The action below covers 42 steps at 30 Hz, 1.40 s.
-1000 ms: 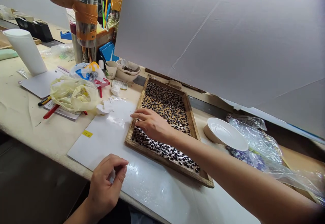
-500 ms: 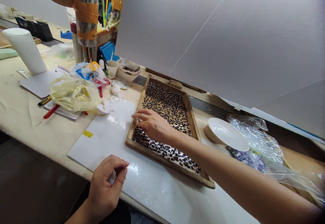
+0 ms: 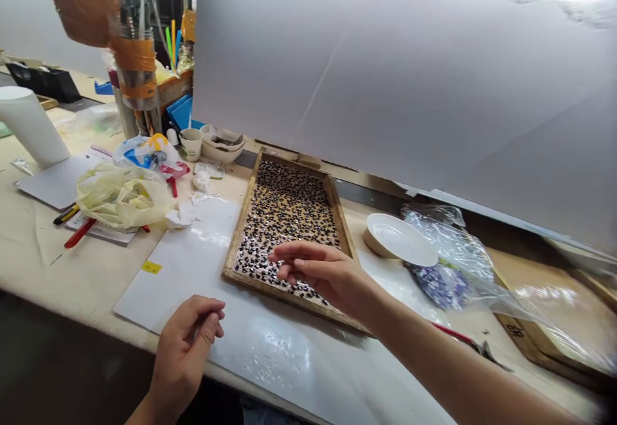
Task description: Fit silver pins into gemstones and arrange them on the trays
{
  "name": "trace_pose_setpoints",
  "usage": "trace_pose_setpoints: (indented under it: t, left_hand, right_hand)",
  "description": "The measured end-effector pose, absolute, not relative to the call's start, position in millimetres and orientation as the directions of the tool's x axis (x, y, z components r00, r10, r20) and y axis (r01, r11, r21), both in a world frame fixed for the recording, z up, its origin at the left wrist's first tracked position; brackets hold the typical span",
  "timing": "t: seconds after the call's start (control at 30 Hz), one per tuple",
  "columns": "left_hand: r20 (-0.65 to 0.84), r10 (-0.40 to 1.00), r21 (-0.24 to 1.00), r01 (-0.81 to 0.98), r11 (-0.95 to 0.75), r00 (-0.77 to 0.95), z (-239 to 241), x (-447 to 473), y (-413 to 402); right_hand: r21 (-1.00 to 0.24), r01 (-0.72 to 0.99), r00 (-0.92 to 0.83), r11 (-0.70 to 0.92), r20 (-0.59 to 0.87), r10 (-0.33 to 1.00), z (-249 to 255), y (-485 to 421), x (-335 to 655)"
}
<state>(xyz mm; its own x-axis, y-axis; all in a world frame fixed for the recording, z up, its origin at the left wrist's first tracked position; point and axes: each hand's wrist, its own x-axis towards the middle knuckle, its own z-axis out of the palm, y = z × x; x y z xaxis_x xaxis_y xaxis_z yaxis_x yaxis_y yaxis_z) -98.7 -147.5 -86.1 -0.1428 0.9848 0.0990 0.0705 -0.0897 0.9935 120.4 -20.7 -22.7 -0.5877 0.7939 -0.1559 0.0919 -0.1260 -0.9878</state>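
A shallow wooden tray [image 3: 234, 238] lies aslant on a white board [image 3: 212, 219], its floor strewn with several small shiny dark bead-like pieces [image 3: 289, 209]. Over the tray's near side is my right hand [image 3: 322, 271], fingers stretched forward and slightly apart, nothing visible in them. Whether its fingertips touch the pieces I cannot tell. My left hand [image 3: 186, 344] is loosely curled above the board's front edge, left of the tray. Its thumb rests against the bent fingers, and no object shows there.
Right of the tray are a white plate [image 3: 402, 238], clear plastic wrapping [image 3: 453, 245], a red-handled tool [image 3: 463, 335] and another wooden tray [image 3: 525, 341]. A yellowish plastic bag [image 3: 123, 197], crumpled tissue [image 3: 180, 215] and paper cup [image 3: 191, 144] stand left. A grey-white panel [image 3: 385, 84] rises behind.
My right hand has drawn back from the tray's left side toward its near right part. My left hand's thumb has closed against its fingers. The whole view has shifted somewhat to the right.
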Motion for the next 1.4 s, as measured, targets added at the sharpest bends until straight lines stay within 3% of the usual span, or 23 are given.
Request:
trace_pose_setpoints:
  t: [0.13, 0.27, 0.37, 0.47, 0.53, 0.63, 0.77, 0.87, 1.0, 1.1, 1.23, 1.4]
  left_hand:
    - [0.046, 0.988, 0.996, 0.077, -0.035, -0.146, -81.8, -97.7, -146.8]
    - [0.159, 0.983, 0.938, 0.326, -0.122, -0.091, -70.4, -102.4, -138.3]
    - [0.313, 0.948, 0.736, 0.644, -0.208, -0.051, -57.9, -122.7, -116.3]
    - [0.502, 0.863, 0.406, 0.895, -0.186, -0.048, -48.3, -152.5, -81.9]
    - [0.514, 0.858, 0.156, 0.982, -0.110, 0.014, -45.3, -169.1, -57.7]
    - [0.459, 0.885, 0.039, 0.992, -0.116, 0.086, -42.6, -180.9, -30.1]
    - [0.421, 0.889, -0.026, 0.982, -0.185, 0.179, -28.5, -173.2, -23.8]
    - [0.553, 0.806, -0.045, 0.973, -0.225, 0.212, -11.1, -151.1, -42.3]
    - [0.590, 0.679, 0.122, 0.783, -0.610, 0.437, 4.6, -95.6, -85.5]
    - [0.537, 0.654, 0.325, 0.585, -0.743, 0.533, 9.5, -48.3, -113.7]
    - [0.523, 0.564, 0.406, 0.395, -0.824, 0.639, 11.2, -11.0, -126.7]
    - [0.303, 0.482, 0.605, 0.224, -0.764, 0.822, -12.1, 7.3, -117.2]
  right_hand:
    - [-0.903, -0.149, -0.580, -0.403, -0.250, 0.776, -29.7, -32.5, 129.7]
    - [-0.856, -0.217, -0.578, -0.469, -0.274, 0.769, -34.4, -40.9, 137.3]
    - [-0.892, -0.170, -0.564, -0.419, -0.261, 0.783, -36.5, -54.3, 147.4]
    - [-0.955, -0.047, -0.568, -0.292, -0.215, 0.794, -38.5, -72.7, 161.6]
    - [-0.974, 0.009, -0.561, -0.227, -0.193, 0.805, -39.0, -86.2, 171.2]
    - [-0.984, 0.050, -0.530, -0.173, -0.173, 0.830, -38.3, -106.3, 184.0]
    - [-0.994, 0.106, -0.538, -0.024, -0.078, 0.839, -36.3, -128.9, 197.6]
    - [-0.916, 0.309, -0.495, 0.257, 0.076, 0.866, -35.6, -141.0, 202.9]
    - [-0.641, 0.493, -0.429, 0.588, 0.408, 0.806, -35.5, -152.8, 194.9]
    - [-0.519, 0.534, -0.437, 0.668, 0.507, 0.743, -36.6, -157.9, 181.8]
    - [-0.405, 0.546, -0.444, 0.733, 0.602, 0.663, -36.4, -157.8, 177.1]
    - [-0.481, 0.531, -0.434, 0.697, 0.553, 0.712, -18.1, -156.9, 199.3]
